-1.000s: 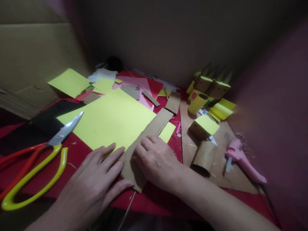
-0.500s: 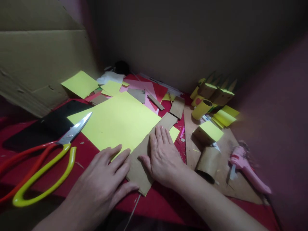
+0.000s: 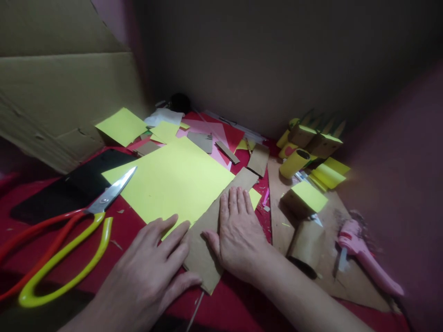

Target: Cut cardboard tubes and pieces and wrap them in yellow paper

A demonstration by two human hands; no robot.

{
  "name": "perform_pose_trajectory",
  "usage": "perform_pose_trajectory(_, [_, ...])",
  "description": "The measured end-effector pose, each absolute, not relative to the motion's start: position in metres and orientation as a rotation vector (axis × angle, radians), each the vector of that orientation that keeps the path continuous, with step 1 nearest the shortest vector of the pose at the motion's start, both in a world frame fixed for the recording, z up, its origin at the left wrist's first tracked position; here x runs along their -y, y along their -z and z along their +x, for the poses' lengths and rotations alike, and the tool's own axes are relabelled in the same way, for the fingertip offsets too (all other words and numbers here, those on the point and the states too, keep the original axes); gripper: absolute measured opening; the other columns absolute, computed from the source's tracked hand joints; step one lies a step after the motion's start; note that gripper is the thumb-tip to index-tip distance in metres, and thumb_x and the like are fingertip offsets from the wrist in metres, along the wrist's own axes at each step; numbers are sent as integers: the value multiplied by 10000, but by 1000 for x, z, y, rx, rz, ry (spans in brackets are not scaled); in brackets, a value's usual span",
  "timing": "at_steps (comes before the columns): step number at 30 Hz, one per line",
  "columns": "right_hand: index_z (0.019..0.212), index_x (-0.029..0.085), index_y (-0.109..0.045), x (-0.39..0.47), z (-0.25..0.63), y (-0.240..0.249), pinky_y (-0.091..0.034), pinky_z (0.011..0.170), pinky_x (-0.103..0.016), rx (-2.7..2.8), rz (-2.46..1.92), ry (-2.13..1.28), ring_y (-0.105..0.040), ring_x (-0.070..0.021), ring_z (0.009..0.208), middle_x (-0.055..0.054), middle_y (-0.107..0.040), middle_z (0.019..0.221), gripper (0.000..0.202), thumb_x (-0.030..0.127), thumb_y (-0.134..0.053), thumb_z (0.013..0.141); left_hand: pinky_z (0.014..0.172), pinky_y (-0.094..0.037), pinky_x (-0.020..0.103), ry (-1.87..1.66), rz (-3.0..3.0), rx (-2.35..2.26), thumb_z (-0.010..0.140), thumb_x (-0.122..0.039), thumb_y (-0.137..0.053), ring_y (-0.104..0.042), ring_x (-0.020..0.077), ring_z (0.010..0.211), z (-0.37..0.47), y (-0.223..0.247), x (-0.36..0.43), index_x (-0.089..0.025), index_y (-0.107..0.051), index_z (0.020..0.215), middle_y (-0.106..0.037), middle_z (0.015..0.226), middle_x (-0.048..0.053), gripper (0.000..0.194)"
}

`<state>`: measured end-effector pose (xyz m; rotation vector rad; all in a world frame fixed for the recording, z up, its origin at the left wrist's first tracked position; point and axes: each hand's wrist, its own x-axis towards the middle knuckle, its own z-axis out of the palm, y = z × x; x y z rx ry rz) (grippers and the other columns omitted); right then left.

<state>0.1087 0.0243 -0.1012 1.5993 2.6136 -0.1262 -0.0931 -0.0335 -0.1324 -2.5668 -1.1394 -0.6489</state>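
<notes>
The flat, long brown cardboard strip (image 3: 205,258) lies slantwise over the lower right side of the large yellow paper sheet (image 3: 169,184), its near end reaching onto the red tabletop (image 3: 238,299). From over here I see the person's right hand (image 3: 240,235) laid flat on it, 4 fingers together and the thumb out to the side, pressing rather than clasping. The left hand (image 3: 148,260) is loosely spread, its fingertips at the strip's left edge and on the paper; I can't tell whether any finger reaches underneath. I'd guess the cardboard is light and fairly stiff, dry enough not to slip from the skin, though it may skid on smooth paper and crease if bent sharply. The paper looks thin and floppy. I'd take the strip by its 2 long edges, near the middle, and keep the paper flat.
</notes>
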Motion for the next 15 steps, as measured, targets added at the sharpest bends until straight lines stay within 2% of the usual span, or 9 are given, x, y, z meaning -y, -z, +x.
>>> perform_pose_trajectory(7, [1567, -93, -172, -25, 109, 105, -49, 1233, -666, -2623, 1647, 200, 51, -505, 1497, -361, -56, 1626, 933, 609, -389, 992, 967, -431, 471, 730, -2528, 1143, 1015, -474, -501, -550, 354, 1191, -90, 132, 32, -99, -646, 1145, -734, 1173, 149, 423])
perform_pose_trajectory(12, [1571, -79, -141, -25, 108, 104, -58, 1219, -684, -2602, 1669, 262, 63, -504, 1499, -362, -19, 1623, 935, 615, -380, 992, 960, -463, 446, 786, -2488, 1285, 986, -584, -491, -606, 332, 1159, -89, 140, 34, -101, -605, 1208, -725, 1168, 156, 543])
perform_pose_trajectory(15, [1572, -71, -127, -25, 108, 103, -45, 1222, -678, -2582, 1664, 298, 86, -492, 1498, -351, -5, 1625, 939, 624, -376, 992, 975, -481, 443, 838, -2447, 1431, 946, -657, -507, -622, 331, 1148, -90, 147, 38, -79, -533, 1321, -679, 1221, 189, 690])
